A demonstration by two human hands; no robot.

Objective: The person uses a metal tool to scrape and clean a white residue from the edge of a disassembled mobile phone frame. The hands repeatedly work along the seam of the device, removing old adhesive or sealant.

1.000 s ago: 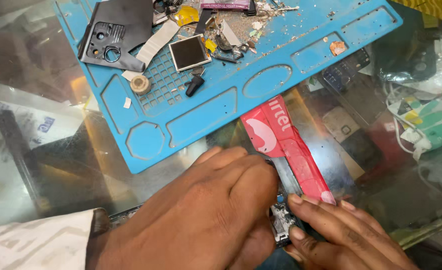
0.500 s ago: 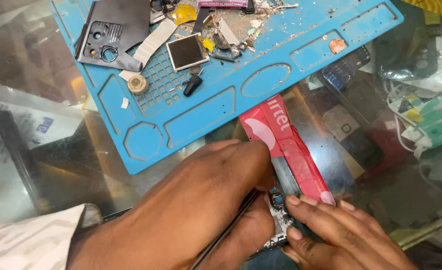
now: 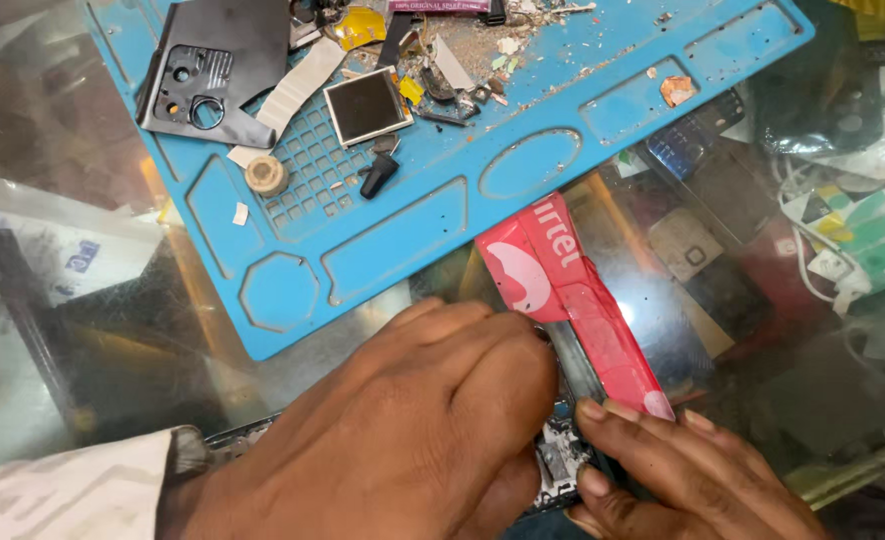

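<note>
A glass bench (image 3: 83, 400) fills the frame, with phones and packets dimly visible beneath its surface on the right. Across the upper half lies a blue work mat (image 3: 443, 230) with moulded compartments, tilted so that its lower corner points toward the lower left. At the bottom centre, the left hand (image 3: 403, 430) lies knuckles up, fingers curled down and closed over a small circuit board (image 3: 559, 465), most of which it hides. The right hand (image 3: 683, 480), at the lower right, presses its fingertips on the board's right edge and on the near end of a red plastic wrapper (image 3: 573, 300), which runs from the mat's lower edge down to the hands. At the upper left of the mat rests a black phone back cover (image 3: 213, 70), near it a small square screen (image 3: 366, 105), and below them a small tape roll (image 3: 266, 175).
</note>
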